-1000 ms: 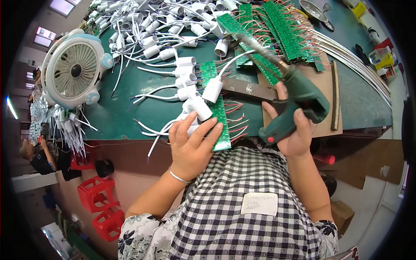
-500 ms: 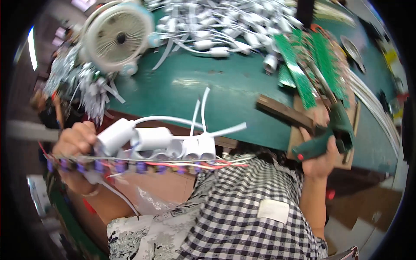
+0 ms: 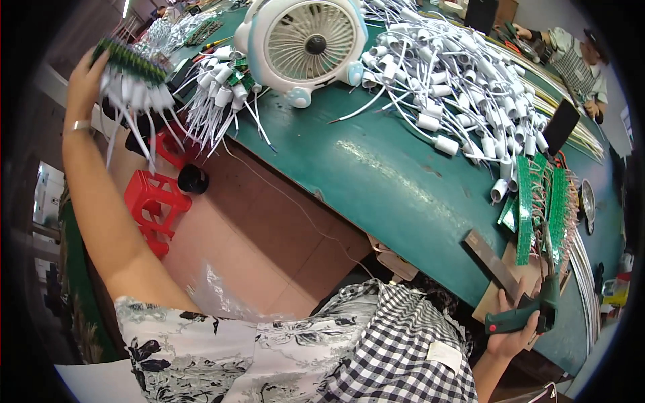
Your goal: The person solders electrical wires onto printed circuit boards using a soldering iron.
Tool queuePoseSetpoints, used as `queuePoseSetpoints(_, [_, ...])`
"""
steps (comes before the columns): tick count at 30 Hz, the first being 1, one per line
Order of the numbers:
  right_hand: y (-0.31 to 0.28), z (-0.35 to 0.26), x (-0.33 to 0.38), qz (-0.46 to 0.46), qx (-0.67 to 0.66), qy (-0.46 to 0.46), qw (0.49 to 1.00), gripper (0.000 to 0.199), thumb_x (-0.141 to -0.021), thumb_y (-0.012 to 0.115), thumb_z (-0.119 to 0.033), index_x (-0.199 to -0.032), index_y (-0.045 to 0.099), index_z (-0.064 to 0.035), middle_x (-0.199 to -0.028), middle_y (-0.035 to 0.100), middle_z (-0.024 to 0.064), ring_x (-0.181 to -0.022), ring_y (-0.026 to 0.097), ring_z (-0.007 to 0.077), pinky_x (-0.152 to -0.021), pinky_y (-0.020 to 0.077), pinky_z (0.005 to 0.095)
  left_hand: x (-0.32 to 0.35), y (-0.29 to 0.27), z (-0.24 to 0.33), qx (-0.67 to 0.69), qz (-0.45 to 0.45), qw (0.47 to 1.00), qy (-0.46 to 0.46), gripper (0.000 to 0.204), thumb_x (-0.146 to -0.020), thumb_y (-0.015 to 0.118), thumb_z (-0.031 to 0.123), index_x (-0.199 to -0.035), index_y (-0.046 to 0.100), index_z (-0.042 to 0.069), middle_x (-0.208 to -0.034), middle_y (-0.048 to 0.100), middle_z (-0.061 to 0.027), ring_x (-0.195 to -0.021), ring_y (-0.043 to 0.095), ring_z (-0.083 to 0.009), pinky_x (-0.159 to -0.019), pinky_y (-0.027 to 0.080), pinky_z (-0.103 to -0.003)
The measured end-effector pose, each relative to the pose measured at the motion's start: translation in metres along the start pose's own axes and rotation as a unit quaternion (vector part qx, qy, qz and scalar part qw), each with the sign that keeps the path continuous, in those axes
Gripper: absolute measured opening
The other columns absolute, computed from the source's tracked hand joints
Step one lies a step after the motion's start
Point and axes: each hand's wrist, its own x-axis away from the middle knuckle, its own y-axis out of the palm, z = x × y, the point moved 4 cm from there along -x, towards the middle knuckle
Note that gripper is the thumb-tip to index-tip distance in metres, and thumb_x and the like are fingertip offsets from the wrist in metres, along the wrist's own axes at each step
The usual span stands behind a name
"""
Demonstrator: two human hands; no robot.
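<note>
My left hand (image 3: pixel 82 91), stretched out at the far left beyond the table's edge, grips a green circuit-board strip (image 3: pixel 131 60). White cylinders (image 3: pixel 138 94) with white wires hang below the strip, blurred by motion. Close to the table's near right edge, my right hand (image 3: pixel 510 341) is wrapped round a green soldering gun (image 3: pixel 517 320) with a red button. The gun's thin metal barrel points away toward green circuit boards (image 3: pixel 526 211) that stand in rows. A dark bar (image 3: pixel 489 263) lies just left of the gun, over a wooden board (image 3: pixel 485 305).
A white and blue fan (image 3: pixel 299 47) stands on the green table (image 3: pixel 376 181). Right of it lies a large heap of white wired cylinders (image 3: pixel 463 87); a smaller bundle (image 3: pixel 218 94) sits left. Red stools (image 3: pixel 151 198) are on the floor. Another person (image 3: pixel 571 67) works at the far right.
My left hand has swung the board strip with its cylinders from in front of my body up and out to the far left. My right hand still holds the soldering gun. The view has shifted left.
</note>
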Motion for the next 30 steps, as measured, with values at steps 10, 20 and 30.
queuePoseSetpoints(10, [0.004,-0.007,0.016,0.055,-0.002,0.008,0.998,0.061,-0.096,0.039,-0.034,-0.146,0.018,-0.0061,-0.151,0.022,0.008,-0.14,0.02,0.0308,-0.11,0.0217,0.052,0.055,0.27,0.012,-0.353,-0.103,0.928,0.062,0.023,-0.086,0.052,0.02,-0.098,0.068,0.03,-0.093,0.067,0.0016,-0.084,0.063,-0.024,-0.072,0.053,-0.038])
queuePoseSetpoints(20, [-0.007,-0.025,0.017,0.025,-0.055,-0.033,0.998,0.061,-0.095,0.041,-0.03,-0.146,0.017,-0.0066,-0.152,0.02,0.0065,-0.14,0.017,0.0326,-0.11,0.0241,0.0551,0.042,0.231,-0.003,-0.17,0.149,0.957,0.182,0.029,-0.073,0.056,0.006,-0.1,0.068,0.008,-0.099,0.067,-0.0067,-0.092,0.062,-0.0263,-0.08,0.05,-0.039])
queuePoseSetpoints(30, [-0.027,-0.027,0.018,0.101,-0.001,-0.09,0.991,0.065,-0.091,0.047,-0.037,-0.145,0.023,-0.0094,-0.15,0.024,0.0089,-0.133,0.032,0.0309,-0.106,0.0322,0.0538,0.165,0.202,0.411,0.4,-0.105,0.813,0.409,0.033,-0.069,0.062,-0.004,-0.1,0.066,0.006,-0.098,0.062,-0.0087,-0.097,0.056,-0.0255,-0.088,0.042,-0.037])
